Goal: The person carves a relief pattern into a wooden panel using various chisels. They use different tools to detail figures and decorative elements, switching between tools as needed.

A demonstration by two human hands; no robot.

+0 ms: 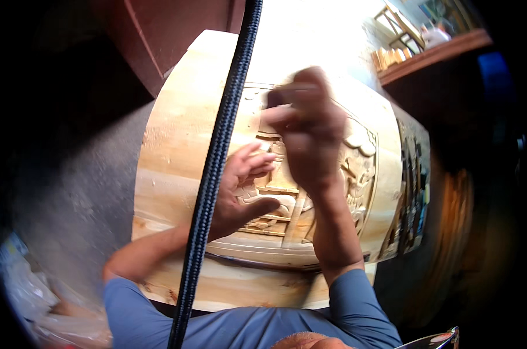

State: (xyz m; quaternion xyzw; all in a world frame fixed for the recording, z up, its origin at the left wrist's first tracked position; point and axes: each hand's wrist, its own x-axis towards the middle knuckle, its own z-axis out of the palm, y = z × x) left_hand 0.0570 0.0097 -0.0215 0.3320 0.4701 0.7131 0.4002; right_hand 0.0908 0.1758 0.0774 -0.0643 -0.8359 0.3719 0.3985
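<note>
The right hand (pixel 310 131) closes its grip on a small carving tool (pixel 281 96) — blurred — at the upper part of the wooden relief panel (pixel 176 145), while the left hand (pixel 240 186) — fingers spread — rests lower left on the carving.

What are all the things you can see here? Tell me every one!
Carved wooden panel: one, pale yellow-brown, big and curved, middle of the picture, with raised figures cut into it.
Black cord: one, hangs from the top edge down to the bottom, in front of the panel.
Carving tools: several, dark, in a row beside the panel's right edge.
Wooden shelf: one, brown, top right, with small things on it.
Floor: grey, on the left.
Blue sleeves: two, at the bottom.
Left hand: resting on the carving, fingers spread.
Right hand: closed on a thin tool, blurred.
</note>
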